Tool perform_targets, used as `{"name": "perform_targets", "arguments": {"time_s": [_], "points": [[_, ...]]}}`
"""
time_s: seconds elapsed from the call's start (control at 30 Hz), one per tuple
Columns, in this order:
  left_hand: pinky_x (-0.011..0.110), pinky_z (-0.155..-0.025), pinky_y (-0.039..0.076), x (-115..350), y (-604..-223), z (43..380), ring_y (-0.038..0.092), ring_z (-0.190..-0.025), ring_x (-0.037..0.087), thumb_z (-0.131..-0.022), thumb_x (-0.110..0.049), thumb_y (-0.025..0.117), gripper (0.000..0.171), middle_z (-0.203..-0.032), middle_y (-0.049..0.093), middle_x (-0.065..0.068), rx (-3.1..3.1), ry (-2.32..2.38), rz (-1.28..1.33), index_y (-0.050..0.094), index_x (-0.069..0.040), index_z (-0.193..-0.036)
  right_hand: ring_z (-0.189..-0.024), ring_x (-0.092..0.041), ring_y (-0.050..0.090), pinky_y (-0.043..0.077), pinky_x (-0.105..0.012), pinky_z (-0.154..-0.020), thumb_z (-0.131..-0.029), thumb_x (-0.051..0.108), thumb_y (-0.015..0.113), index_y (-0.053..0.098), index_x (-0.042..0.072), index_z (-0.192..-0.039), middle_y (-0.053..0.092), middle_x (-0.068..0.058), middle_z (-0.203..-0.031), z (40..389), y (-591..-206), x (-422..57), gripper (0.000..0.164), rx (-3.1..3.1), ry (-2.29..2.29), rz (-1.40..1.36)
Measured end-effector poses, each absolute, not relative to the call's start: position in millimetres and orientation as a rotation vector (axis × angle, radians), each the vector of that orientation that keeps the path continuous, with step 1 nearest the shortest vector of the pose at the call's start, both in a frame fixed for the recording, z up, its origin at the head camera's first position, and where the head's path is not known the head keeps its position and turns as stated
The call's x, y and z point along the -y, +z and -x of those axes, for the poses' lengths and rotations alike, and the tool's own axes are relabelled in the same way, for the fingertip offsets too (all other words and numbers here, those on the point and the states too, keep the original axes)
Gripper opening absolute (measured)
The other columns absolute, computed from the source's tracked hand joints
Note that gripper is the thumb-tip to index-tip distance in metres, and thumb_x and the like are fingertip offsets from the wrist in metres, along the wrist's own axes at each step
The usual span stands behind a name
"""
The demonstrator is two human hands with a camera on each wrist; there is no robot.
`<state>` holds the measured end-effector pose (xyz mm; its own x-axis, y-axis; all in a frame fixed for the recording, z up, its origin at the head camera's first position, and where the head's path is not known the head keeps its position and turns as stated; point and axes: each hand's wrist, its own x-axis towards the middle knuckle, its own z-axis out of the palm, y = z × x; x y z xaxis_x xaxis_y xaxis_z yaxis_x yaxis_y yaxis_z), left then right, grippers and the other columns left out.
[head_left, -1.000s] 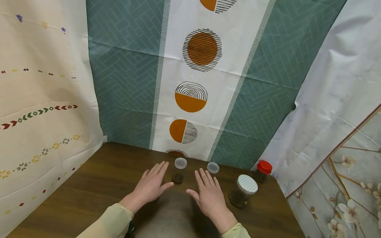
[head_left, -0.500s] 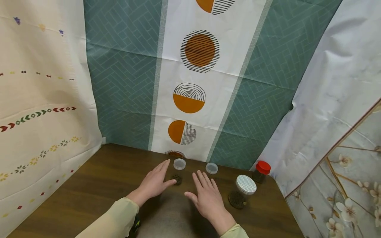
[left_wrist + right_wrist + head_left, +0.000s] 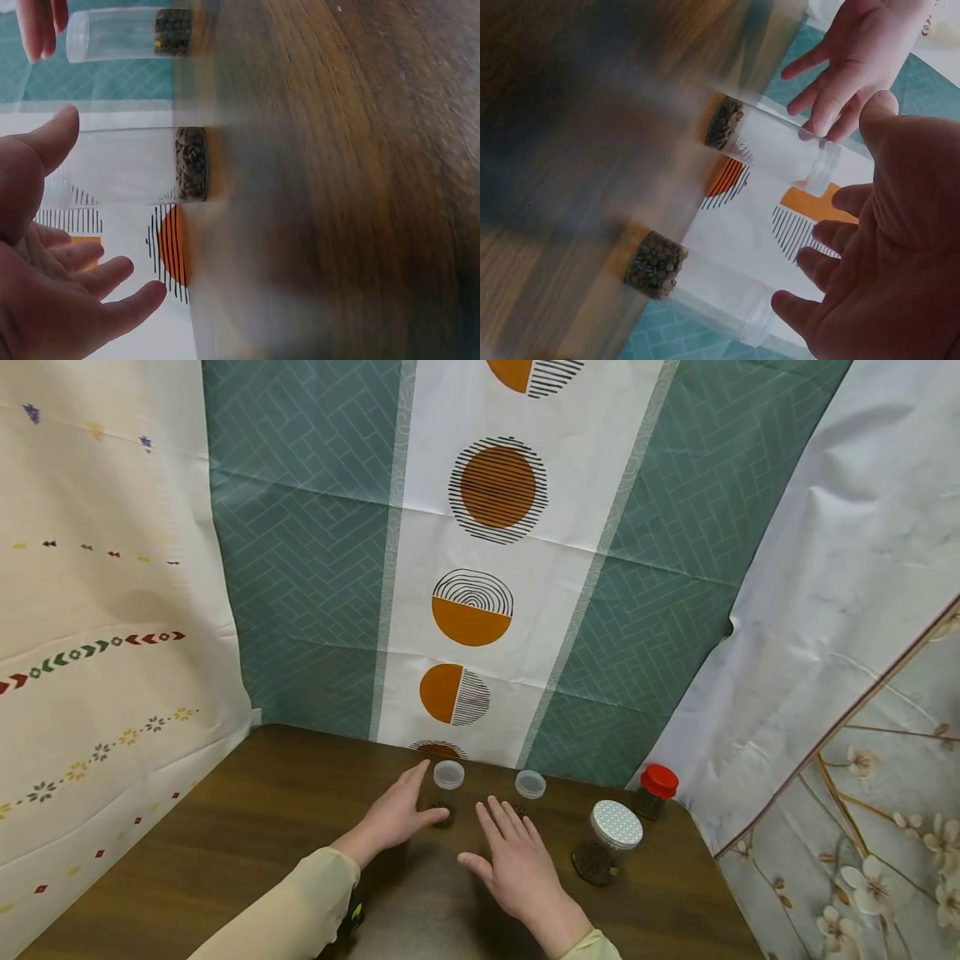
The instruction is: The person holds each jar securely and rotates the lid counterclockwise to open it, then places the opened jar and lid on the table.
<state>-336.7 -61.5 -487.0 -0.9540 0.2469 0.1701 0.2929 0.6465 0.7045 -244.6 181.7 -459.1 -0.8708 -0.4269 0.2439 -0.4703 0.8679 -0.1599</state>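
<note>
My left hand (image 3: 393, 817) is beside the left clear jar (image 3: 448, 774), its thumb on the near side and its fingers reaching past the jar. In the left wrist view, this jar (image 3: 124, 161) stands upright with small dark brown pellets (image 3: 191, 163) in its bottom. Whether skin touches it I cannot tell. The right hand (image 3: 517, 864) is held with fingers spread in front of a second clear jar (image 3: 530, 784). Dark pellets (image 3: 655, 265) also fill the bottom of that jar in the right wrist view. Neither hand grips anything.
A larger jar with a patterned white lid (image 3: 617, 824) and dark contents stands right of my right hand. Behind it is a red-lidded jar (image 3: 658, 782). The brown wooden table (image 3: 202, 843) ends at a green and white curtain (image 3: 315, 610). Light cloths hang on both sides.
My left hand has shifted right and closer to the left clear jar, its thumb now before the jar's lower part. The right hand has drawn slightly down and left. The jars still stand in place.
</note>
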Motion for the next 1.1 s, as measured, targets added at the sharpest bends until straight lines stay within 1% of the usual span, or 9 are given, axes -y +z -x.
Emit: {"name": "perform_targets", "arguments": {"time_s": [0.03, 0.2, 0.4, 0.47, 0.6, 0.63, 0.7, 0.87, 1.1], "points": [[0.067, -0.122, 0.036, 61, -487, 338, 0.039, -0.157, 0.048, -0.099, -0.039, 0.086, 0.103, -0.174, 0.032, 0.028, 2.797, -1.216, 0.456, 0.027, 0.002, -0.172, -0.16, -0.043, 0.036, 0.031, -0.066, -0.125, -0.11, 0.061, 0.055, 0.042, 0.008, -0.169, 0.038, -0.018, -0.175, 244, -459, -182, 0.081, 2.839, 0.338, -0.693], [0.067, -0.122, 0.036, 56, -489, 343, 0.04, -0.156, 0.048, -0.097, -0.041, 0.087, 0.104, -0.174, 0.033, 0.029, 2.796, -1.243, 0.434, 0.028, 0.001, -0.172, -0.158, -0.043, 0.039, 0.035, -0.068, -0.122, -0.11, 0.064, 0.051, 0.043, 0.009, -0.169, 0.041, -0.018, -0.173, 242, -462, -183, 0.081, 2.808, 0.345, -0.729], [0.068, -0.121, 0.036, 52, -489, 348, 0.04, -0.156, 0.049, -0.098, -0.039, 0.088, 0.103, -0.173, 0.034, 0.03, 2.784, -1.294, 0.421, 0.028, 0.001, -0.171, -0.157, -0.045, 0.04, 0.037, -0.07, -0.119, -0.11, 0.066, 0.049, 0.043, 0.009, -0.169, 0.043, -0.019, -0.172, 240, -464, -186, 0.082, 2.788, 0.345, -0.748], [0.067, -0.121, 0.036, 51, -490, 349, 0.04, -0.155, 0.049, -0.098, -0.038, 0.088, 0.102, -0.173, 0.034, 0.03, 2.785, -1.306, 0.42, 0.028, 0.002, -0.171, -0.158, -0.044, 0.039, 0.037, -0.07, -0.119, -0.11, 0.066, 0.049, 0.042, 0.009, -0.17, 0.042, -0.019, -0.172, 240, -464, -187, 0.082, 2.805, 0.332, -0.745], [0.067, -0.122, 0.036, 49, -491, 352, 0.041, -0.155, 0.049, -0.097, -0.036, 0.089, 0.102, -0.172, 0.036, 0.03, 2.78, -1.332, 0.41, 0.03, 0.003, -0.17, -0.16, -0.042, 0.036, 0.035, -0.069, -0.121, -0.11, 0.062, 0.055, 0.041, 0.01, -0.171, 0.039, -0.018, -0.174, 238, -462, -189, 0.081, 2.852, 0.357, -0.734], [0.067, -0.122, 0.037, 49, -491, 353, 0.042, -0.155, 0.048, -0.097, -0.035, 0.089, 0.101, -0.171, 0.037, 0.03, 2.773, -1.337, 0.411, 0.031, 0.003, -0.169, -0.161, -0.041, 0.035, 0.034, -0.069, -0.122, -0.11, 0.062, 0.054, 0.04, 0.011, -0.171, 0.039, -0.017, -0.175, 237, -461, -189, 0.081, 2.86, 0.355, -0.731], [0.066, -0.12, 0.038, 49, -492, 354, 0.045, -0.152, 0.048, -0.096, -0.034, 0.09, 0.098, -0.169, 0.041, 0.029, 2.756, -1.346, 0.419, 0.034, 0.004, -0.168, -0.16, -0.042, 0.036, 0.034, -0.069, -0.121, -0.11, 0.06, 0.058, 0.041, 0.01, -0.17, 0.039, -0.017, -0.174, 236, -461, -190, 0.08, 2.861, 0.378, -0.73], [0.065, -0.117, 0.043, 46, -494, 357, 0.055, -0.144, 0.045, -0.095, -0.028, 0.092, 0.089, -0.158, 0.055, 0.024, 2.723, -1.355, 0.439, 0.043, 0.004, -0.161, -0.159, -0.044, 0.037, 0.036, -0.07, -0.119, -0.11, 0.063, 0.054, 0.042, 0.01, -0.17, 0.04, -0.018, -0.173, 235, -463, -194, 0.081, 2.839, 0.364, -0.737], [0.064, -0.115, 0.045, 43, -498, 359, 0.058, -0.141, 0.045, -0.095, -0.024, 0.091, 0.083, -0.152, 0.06, 0.024, 2.733, -1.342, 0.437, 0.046, 0.005, -0.158, -0.163, -0.04, 0.03, 0.031, -0.067, -0.125, -0.11, 0.061, 0.056, 0.038, 0.012, -0.172, 0.034, -0.015, -0.177, 230, -459, -198, 0.081, 2.921, 0.397, -0.715]]}}
